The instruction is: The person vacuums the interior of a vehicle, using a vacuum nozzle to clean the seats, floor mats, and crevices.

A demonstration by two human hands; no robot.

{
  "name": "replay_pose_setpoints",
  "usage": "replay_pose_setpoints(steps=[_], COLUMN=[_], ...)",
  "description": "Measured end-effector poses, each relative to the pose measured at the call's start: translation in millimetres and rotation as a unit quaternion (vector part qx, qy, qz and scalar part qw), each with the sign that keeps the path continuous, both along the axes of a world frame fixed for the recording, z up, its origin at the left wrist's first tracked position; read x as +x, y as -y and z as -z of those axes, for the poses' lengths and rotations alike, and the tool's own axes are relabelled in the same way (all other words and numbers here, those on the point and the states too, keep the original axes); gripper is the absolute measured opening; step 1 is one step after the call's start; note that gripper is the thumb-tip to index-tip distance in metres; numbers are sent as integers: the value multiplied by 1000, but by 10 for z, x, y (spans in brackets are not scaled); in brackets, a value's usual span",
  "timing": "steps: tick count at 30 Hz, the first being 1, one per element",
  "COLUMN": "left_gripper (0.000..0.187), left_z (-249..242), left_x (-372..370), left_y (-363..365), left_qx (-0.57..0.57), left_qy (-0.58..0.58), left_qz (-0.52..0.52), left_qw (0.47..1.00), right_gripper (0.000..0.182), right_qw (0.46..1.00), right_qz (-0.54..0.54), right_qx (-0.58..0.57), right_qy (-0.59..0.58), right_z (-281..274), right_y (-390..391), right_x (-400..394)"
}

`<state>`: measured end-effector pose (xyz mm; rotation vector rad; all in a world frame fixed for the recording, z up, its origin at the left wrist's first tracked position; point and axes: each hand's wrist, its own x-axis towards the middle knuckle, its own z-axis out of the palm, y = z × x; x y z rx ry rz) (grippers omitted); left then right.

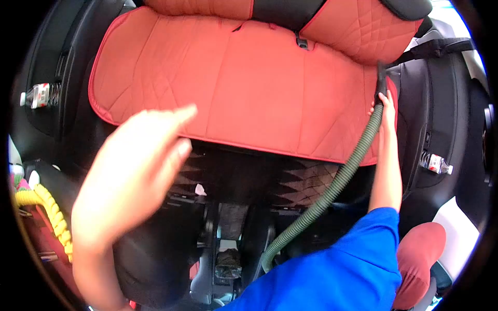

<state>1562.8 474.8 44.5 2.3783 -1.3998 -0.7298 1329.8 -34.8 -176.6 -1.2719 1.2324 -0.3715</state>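
Note:
My right hand (384, 106) is wrapped round the dark nozzle end of a ribbed green vacuum hose (348, 165) at the right end of the car's rear seat. The black nozzle (381, 83) reaches toward the right edge of the red seat cushion (254, 88); its tip is hard to make out. From there the hose curves down to the left and passes behind my blue sleeve. My left hand (140, 166), a little blurred, hovers in front of the cushion's left part. It holds nothing, with the thumb and forefinger apart.
Plastic bottles sit in the left door pocket (44, 96) and the right door pocket (436, 163). A small white scrap (200, 189) lies on the dark floor. A yellow coiled hose (52, 212) is at the left edge. A red headrest (423, 251) stands at lower right.

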Motion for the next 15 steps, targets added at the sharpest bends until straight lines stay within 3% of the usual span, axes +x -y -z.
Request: replay_pose_setpoints(steps=[7, 8, 10, 13, 15], left_gripper=[56, 56, 55, 55, 54], left_z=[-168, -186, -199, -203, -214], left_x=[-118, -126, -142, -187, -206], left_y=[65, 102, 143, 132, 121], left_qx=[110, 124, 122, 105, 87], left_qy=[-67, -69, -74, -73, -71], left_qz=[34, 45, 41, 43, 45], left_qw=[991, 989, 989, 991, 993], right_gripper=[80, 75, 74, 79, 81], right_qw=[995, 996, 996, 999, 994], right_qz=[97, 72, 91, -9, -94], right_qx=[29, 56, 3, 7, 51], right_qy=[-21, 9, 23, 30, 13], right_z=[1229, 1274, 1478, 1460, 894], right_y=[303, 174, -254, -714, -1132], right_x=[584, 823, 1239, 1298, 1286])
